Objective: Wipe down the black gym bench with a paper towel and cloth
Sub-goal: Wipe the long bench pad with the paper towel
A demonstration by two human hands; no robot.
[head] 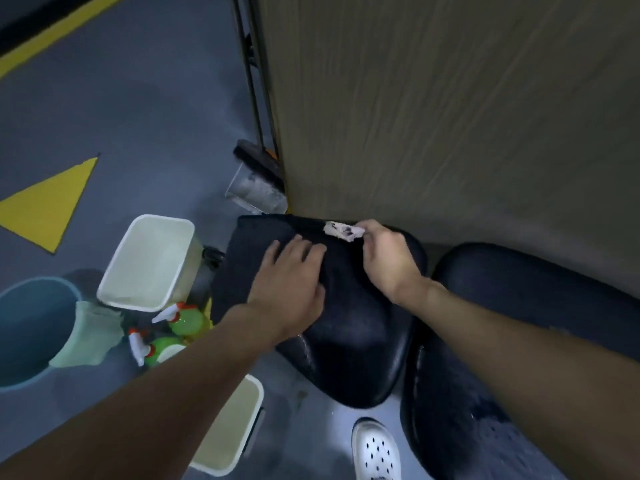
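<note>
Left hand point(291, 271) spread flat on cloth point(259, 237); right hand point(388, 258) pinching paper towel point(343, 231); wipe surface point(353, 341) beneath it in overlapping strokes.

White perforated clog point(375, 448), bare forearms point(194, 372)

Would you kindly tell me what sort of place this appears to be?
Probably a gym: a black padded bench, grey floor with yellow markings, and spray bottles beside it for cleaning.
</note>
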